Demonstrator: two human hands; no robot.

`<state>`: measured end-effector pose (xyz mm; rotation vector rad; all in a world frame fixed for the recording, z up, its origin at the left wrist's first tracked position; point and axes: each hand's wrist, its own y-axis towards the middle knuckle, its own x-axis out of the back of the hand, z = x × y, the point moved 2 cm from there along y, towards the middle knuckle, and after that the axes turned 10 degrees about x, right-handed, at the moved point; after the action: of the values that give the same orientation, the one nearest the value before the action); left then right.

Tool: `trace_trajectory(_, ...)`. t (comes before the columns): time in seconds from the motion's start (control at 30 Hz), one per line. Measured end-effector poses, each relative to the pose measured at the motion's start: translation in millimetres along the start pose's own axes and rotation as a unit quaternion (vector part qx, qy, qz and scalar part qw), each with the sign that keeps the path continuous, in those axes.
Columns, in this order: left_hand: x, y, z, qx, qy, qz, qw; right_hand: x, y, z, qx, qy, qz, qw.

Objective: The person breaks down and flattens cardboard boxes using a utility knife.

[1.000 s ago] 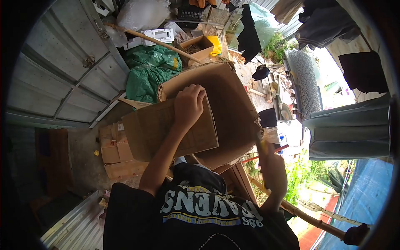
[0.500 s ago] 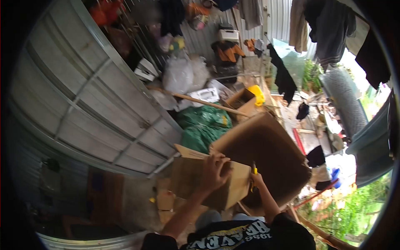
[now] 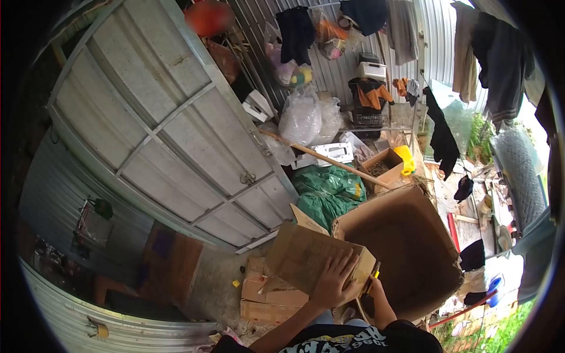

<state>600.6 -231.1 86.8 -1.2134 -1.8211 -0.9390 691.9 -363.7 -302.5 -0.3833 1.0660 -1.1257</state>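
Note:
A brown cardboard box (image 3: 297, 254) with a raised flap is tilted in front of my body. My left hand (image 3: 338, 281) lies on its broad side, fingers stretched out and pressed against the cardboard. Close by at the box's right end, my right hand (image 3: 381, 294) is closed around a yellow and black box cutter (image 3: 375, 275). Whether the blade touches the cardboard cannot be made out. Just beyond sits a much larger open carton (image 3: 406, 235), its inside facing up toward me.
Flattened cardboard (image 3: 268, 294) lies on the floor at left. A metal door (image 3: 176, 129) stands to the left. Ahead are a green sack (image 3: 329, 191), a wooden pole (image 3: 321, 156) and a smaller box (image 3: 388, 167). Clothes (image 3: 500, 65) hang at upper right.
My left hand has moved from the box's upper edge down onto its side and flattened. The box is turned differently. The right hand still holds the box cutter. The whole view has shifted.

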Motion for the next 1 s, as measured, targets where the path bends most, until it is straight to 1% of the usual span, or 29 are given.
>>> trace_trajectory(0.03, 8, 5, 2, -0.001, 0.003, -0.005, 1.0, -1, -1, -1, 0.002, -0.001, 0.005, 1.0)
trace_trajectory(0.1, 37, 16, 8, -0.009, -0.042, -0.018, 0.999, -1, -12, 8, 0.106, 0.031, 0.009, 0.994)
trace_trajectory(0.13, 56, 19, 13, -0.017, -0.09, -0.032, 0.995, -8, -37, 22, 0.131, 0.04, -0.011, 0.991)
trace_trajectory(0.17, 79, 19, 18, 0.004, -0.06, -0.034, 0.998, -19, -67, 38, 0.177, 0.057, -0.004, 0.982)
trace_trajectory(0.2, 102, 19, 25, 0.026, -0.031, -0.035, 0.999, -32, -105, 58, 0.208, 0.024, -0.014, 0.978)
trace_trajectory(0.23, 121, 19, 35, 0.02, -0.069, -0.039, 0.997, -34, -130, 72, 0.212, 0.02, -0.012, 0.977)
trace_trajectory(0.27, 139, 20, 44, 0.012, -0.107, -0.042, 0.993, -34, -151, 86, 0.267, -0.023, -0.008, 0.963)
trace_trajectory(0.33, 159, 24, 71, 0.019, -0.199, -0.019, 0.98, -44, -202, 116, 0.356, -0.116, -0.017, 0.927)
trace_trajectory(0.37, 160, 29, 80, 0.018, -0.204, -0.019, 0.979, -52, -226, 134, 0.391, -0.167, -0.03, 0.905)
trace_trajectory(0.4, 155, 34, 91, 0.063, -0.284, 0.011, 0.957, -51, -240, 145, 0.407, -0.202, -0.025, 0.89)
trace_trajectory(0.43, 146, 40, 104, 0.105, -0.362, 0.04, 0.925, -56, -252, 153, 0.412, -0.207, -0.03, 0.887)
trace_trajectory(0.47, 132, 48, 119, 0.09, -0.349, 0.072, 0.93, -68, -265, 158, 0.395, -0.201, -0.034, 0.896)
trace_trajectory(0.5, 108, 55, 141, 0.082, -0.357, 0.073, 0.928, -73, -273, 162, 0.378, -0.195, -0.038, 0.904)
trace_trajectory(0.53, 74, 59, 167, 0.116, -0.256, 0.086, 0.956, -61, -259, 154, 0.389, -0.241, -0.042, 0.888)
trace_trajectory(0.57, 41, 64, 189, 0.146, -0.153, 0.095, 0.973, -54, -248, 146, 0.347, -0.258, -0.044, 0.901)
trace_trajectory(0.6, 8, 66, 207, 0.133, -0.167, 0.092, 0.973, -43, -232, 135, 0.304, -0.276, -0.048, 0.911)
trace_trajectory(0.63, -28, 64, 226, 0.173, -0.077, 0.14, 0.972, -2, -180, 106, 0.291, -0.301, -0.045, 0.907)
trace_trajectory(0.67, -53, 66, 233, 0.209, 0.014, 0.185, 0.96, 8, -166, 94, 0.246, -0.369, -0.033, 0.896)
trace_trajectory(0.7, -62, 70, 222, 0.199, -0.003, 0.182, 0.963, 12, -161, 86, 0.292, -0.436, -0.068, 0.849)
trace_trajectory(0.73, -62, 74, 211, 0.233, 0.031, 0.128, 0.963, 10, -157, 82, 0.334, -0.498, -0.102, 0.794)
trace_trajectory(0.77, -63, 76, 205, 0.271, 0.067, 0.076, 0.957, 9, -156, 81, 0.334, -0.446, -0.102, 0.824)
trace_trajectory(0.8, -65, 76, 200, 0.222, 0.071, -0.043, 0.971, 10, -153, 80, 0.301, -0.417, -0.104, 0.851)
trace_trajectory(0.83, -72, 74, 198, 0.222, 0.064, -0.038, 0.972, 10, -150, 79, 0.267, -0.387, -0.103, 0.876)
trace_trajectory(0.87, -76, 74, 195, 0.235, 0.076, -0.097, 0.964, 10, -151, 77, 0.267, -0.391, -0.109, 0.874)
trace_trajectory(0.9, -73, 73, 192, 0.248, 0.089, -0.155, 0.952, 2, -160, 77, 0.282, -0.424, -0.134, 0.85)
trace_trajectory(0.93, -69, 75, 191, 0.249, 0.084, -0.153, 0.953, -7, -167, 78, 0.298, -0.456, -0.157, 0.824)
trace_trajectory(1.0, -57, 81, 192, 0.228, 0.064, -0.201, 0.951, -25, -181, 77, 0.313, -0.465, -0.164, 0.812)
